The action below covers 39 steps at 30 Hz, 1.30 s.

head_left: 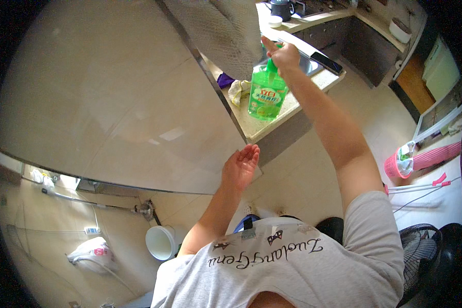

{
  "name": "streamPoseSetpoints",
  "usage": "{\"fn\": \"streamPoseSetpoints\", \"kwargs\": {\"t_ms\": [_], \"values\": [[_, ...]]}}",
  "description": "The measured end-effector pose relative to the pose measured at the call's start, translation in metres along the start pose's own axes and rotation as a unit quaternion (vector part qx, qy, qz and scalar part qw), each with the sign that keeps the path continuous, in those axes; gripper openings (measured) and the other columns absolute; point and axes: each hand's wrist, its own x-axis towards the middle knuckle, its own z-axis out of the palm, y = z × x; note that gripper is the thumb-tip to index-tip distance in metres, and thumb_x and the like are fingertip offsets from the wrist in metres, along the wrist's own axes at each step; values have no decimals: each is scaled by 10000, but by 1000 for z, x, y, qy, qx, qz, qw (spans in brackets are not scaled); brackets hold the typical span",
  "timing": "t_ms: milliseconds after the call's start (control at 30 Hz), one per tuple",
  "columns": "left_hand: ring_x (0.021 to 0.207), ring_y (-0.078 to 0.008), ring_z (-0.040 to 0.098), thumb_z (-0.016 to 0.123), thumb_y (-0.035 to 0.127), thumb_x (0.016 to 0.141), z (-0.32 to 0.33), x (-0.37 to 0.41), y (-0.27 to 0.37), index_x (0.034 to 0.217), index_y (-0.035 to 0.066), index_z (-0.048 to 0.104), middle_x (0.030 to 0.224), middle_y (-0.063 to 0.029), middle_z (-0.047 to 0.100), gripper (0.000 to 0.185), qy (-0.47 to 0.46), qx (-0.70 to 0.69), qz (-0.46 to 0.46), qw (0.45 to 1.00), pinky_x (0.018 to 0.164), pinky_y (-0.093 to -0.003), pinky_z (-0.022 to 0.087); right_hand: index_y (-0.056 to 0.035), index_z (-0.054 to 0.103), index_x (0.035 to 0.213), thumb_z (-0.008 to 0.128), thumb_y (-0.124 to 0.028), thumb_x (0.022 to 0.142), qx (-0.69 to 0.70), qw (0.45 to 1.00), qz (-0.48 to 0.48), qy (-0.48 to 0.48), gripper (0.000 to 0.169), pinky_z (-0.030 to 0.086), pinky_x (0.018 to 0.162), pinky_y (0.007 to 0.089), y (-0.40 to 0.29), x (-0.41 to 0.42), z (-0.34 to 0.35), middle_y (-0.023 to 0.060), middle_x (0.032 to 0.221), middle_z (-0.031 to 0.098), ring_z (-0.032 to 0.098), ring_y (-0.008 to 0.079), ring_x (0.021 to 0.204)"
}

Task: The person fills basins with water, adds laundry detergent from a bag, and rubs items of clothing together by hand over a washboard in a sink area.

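A clear green pump bottle of liquid soap (267, 96) with a printed label is at the corner of a pale countertop (292, 109). My right hand (287, 57) is at its green pump top, with some fingers curled around it and one finger stretched forward. The hand partly hides the pump head. My left hand (240, 167) is held off the counter's near corner, palm up, fingers together and slightly cupped. Nothing solid lies in that palm; whether it holds liquid I cannot tell. A pale cloth with a yellow edge (238, 92) and a purple cloth (225, 80) lie beside the bottle.
A metal sink (311, 66) and a black phone (326, 63) are beyond my right hand. A large glossy panel (100, 96) fills the left, and a textured grey sheet (231, 34) hangs near the bottle. A white bucket (160, 242), pink basket (392, 163) and fan (417, 250) stand around.
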Motion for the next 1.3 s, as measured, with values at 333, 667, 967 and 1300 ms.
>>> {"fn": "streamPoseSetpoints", "kwargs": {"t_ms": [333, 667, 967, 1300], "values": [[1054, -362, 538, 368, 163, 963, -36, -67, 16, 1091, -129, 479, 1103, -256, 552, 339, 150, 24, 43, 987, 955, -422, 457, 9, 575, 917, 560, -426, 879, -150, 934, -312, -87, 437, 450, 657, 403, 71, -46, 59, 173, 832, 595, 574, 298, 760], [1043, -346, 558, 323, 252, 981, -145, -263, 163, 1065, -86, 541, 1104, -256, 560, 410, 69, -126, 206, 968, 896, -412, 500, -25, 543, 841, 584, -157, 863, -177, 930, -129, -294, 140, 428, 572, 296, 207, -255, -29, 48, 724, 534, 492, 142, 640], [1175, -340, 476, 315, 277, 991, -170, -367, 288, 1152, -71, 522, 1213, -223, 529, 435, 33, -141, 385, 912, 986, -420, 416, 8, 610, 978, 601, -140, 871, -116, 602, 90, -785, 183, 491, 669, 240, 84, -479, 158, 49, 855, 650, 608, 114, 773], [1012, -279, 579, 411, 248, 973, -217, -374, 405, 987, -33, 590, 1027, -160, 618, 334, 78, -183, 413, 889, 906, -372, 480, -53, 605, 954, 591, -177, 895, -29, 670, 157, -725, 138, 488, 610, 215, -2, -504, 378, 26, 827, 645, 602, 90, 719]]}}
